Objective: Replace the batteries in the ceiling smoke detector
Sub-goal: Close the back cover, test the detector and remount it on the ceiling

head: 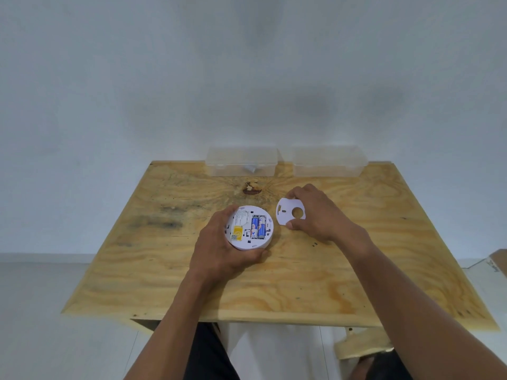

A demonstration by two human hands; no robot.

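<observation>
Our left hand had its fingers curled round the smoke detector, cupping it back-up with thumb below and fingers along the far-left rim. Two blue batteries sat side by side in its open bay, beside a yellow label. Just right of the detector, our right hand pinched the white mounting plate between thumb and fingers. Beyond the detector, two clear plastic boxes stood at the far edge of the plywood table.
</observation>
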